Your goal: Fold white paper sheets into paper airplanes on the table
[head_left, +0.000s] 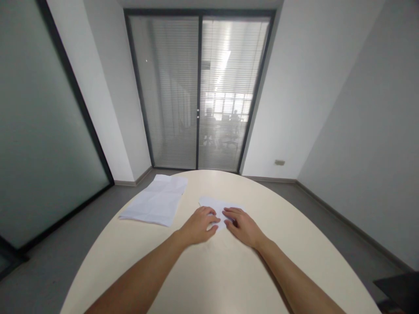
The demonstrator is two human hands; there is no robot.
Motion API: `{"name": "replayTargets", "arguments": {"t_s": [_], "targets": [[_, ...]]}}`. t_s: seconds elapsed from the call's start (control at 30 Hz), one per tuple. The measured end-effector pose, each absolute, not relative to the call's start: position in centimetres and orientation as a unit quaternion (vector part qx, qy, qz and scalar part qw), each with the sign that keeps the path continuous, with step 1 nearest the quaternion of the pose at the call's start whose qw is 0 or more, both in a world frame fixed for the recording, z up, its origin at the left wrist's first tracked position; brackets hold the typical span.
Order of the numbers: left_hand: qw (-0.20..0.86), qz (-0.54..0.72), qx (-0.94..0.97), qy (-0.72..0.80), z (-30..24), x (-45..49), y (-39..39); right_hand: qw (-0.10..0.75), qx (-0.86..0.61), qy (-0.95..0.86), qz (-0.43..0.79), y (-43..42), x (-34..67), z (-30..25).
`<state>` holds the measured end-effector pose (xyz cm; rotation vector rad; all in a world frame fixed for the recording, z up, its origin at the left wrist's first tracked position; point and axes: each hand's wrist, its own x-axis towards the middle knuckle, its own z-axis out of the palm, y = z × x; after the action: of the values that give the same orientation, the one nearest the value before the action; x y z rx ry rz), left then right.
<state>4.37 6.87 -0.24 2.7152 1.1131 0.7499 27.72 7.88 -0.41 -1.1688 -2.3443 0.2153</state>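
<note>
A small piece of white paper [212, 203] lies on the round cream table, partly covered by both hands. My left hand [199, 226] rests on its left side, fingers stretched out and a little apart. From the right, my right hand [244, 226] lies over the other side of the paper, its fingers also extended and spread. Neither hand grips the sheet; the fingertips press on it from above. What lies beneath the palms is hidden.
Larger white sheets [157, 198] with crease lines lie at the table's left far edge. The round table [209, 283] fills the foreground. Beyond it stand glass doors [198, 87] with blinds. A dark object [401, 290] shows at the lower right.
</note>
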Motion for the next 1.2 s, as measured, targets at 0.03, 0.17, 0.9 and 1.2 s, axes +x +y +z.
{"name": "replayTargets", "arguments": {"t_s": [0.03, 0.17, 0.9, 1.2], "targets": [[0.063, 0.244, 0.895, 0.367, -0.3, 4.4, 6.9, 0.250, -0.421, -0.868, 0.080, 7.9, 27.8, -0.4], [0.078, 0.213, 0.894, 0.387, -0.6, 4.4, 6.7, 0.244, -0.395, -0.881, 0.091, 7.8, 28.0, -0.3], [0.098, 0.253, 0.903, 0.332, 0.2, 4.7, 6.8, 0.289, -0.476, -0.829, 0.044, 8.6, 28.6, -1.2], [0.100, 0.261, 0.900, 0.334, 0.1, 4.6, 6.7, 0.288, -0.493, -0.820, 0.039, 8.6, 28.6, -1.7]]}}
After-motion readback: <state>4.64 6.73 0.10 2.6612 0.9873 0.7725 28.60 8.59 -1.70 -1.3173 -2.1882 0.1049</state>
